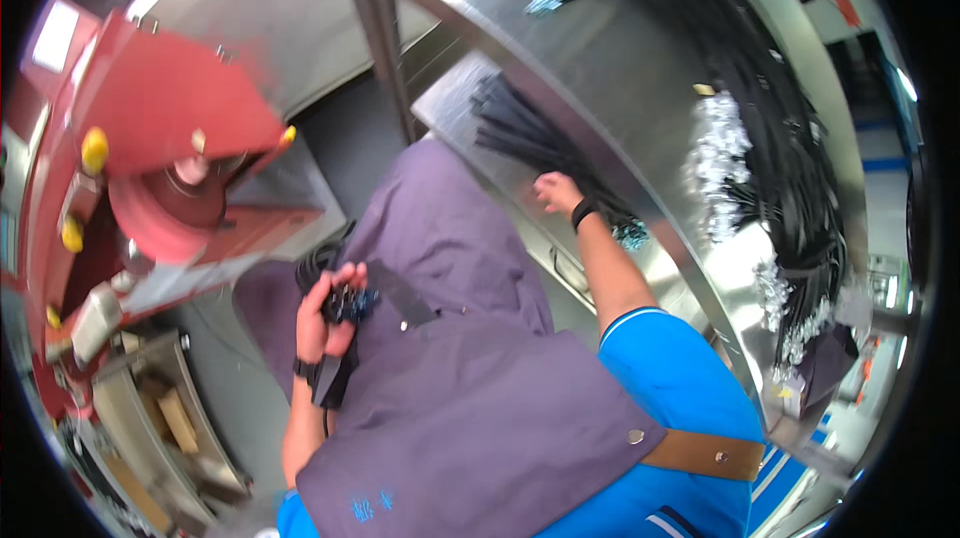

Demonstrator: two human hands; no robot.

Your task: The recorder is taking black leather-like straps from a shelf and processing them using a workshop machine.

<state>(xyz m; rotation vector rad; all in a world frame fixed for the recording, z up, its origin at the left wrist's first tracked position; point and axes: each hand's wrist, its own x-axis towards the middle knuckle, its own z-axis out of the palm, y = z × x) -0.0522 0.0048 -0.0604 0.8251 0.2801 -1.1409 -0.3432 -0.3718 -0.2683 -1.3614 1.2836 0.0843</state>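
My left hand (pixel 328 313) is closed around a bundle of black cables (pixel 318 263) above my lap. Dark bluish metal ends (pixel 350 304) of that bundle stick out by the fingers. My right hand (pixel 558 194) is at the lower metal shelf, its fingers loosely bent and a little apart, with nothing visible in them. It is nearest to a second bunch of black cables (pixel 530 128) lying on that shelf; contact between them cannot be made out. Shiny bluish ends (pixel 630 232) show at the near end of this bunch.
A red machine (pixel 190 88) with a round wheel-like part (pixel 170 203) and yellow knobs stands at the left. On the upper steel table (pixel 610 68) at the right lie long black cables (pixel 800 188) with silvery ends (pixel 720 158). A metal cabinet (pixel 160 428) is at the lower left.
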